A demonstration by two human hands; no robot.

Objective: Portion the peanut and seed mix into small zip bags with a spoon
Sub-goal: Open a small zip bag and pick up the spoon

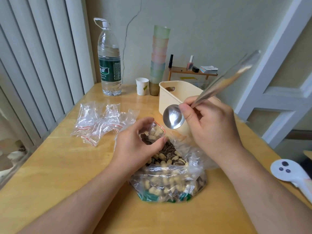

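The left hand point(135, 142) pinches a small zip bag point(154, 132) open just above the big bag of peanut and seed mix point(168, 174) at 6 o'clock on the desk point(59, 166), and the right hand point(211, 125) pinches an empty spoon point(173, 118) tipped over the little bag. I think this scoop is done, so next the spoon must dip into the mix again. Spare zip bags point(101, 120) lie at 10 o'clock, and a cream bin point(175, 95) stands close behind the spoon, but nothing blocks the way.

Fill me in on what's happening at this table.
A person is portioning a peanut and seed mix. The left hand holds a small zip bag open, already partly filled, above the big bag of mix. The right hand grips a metal spoon, bowl empty and tilted toward the small bag. Spare empty zip bags lie to the left on the wooden table.
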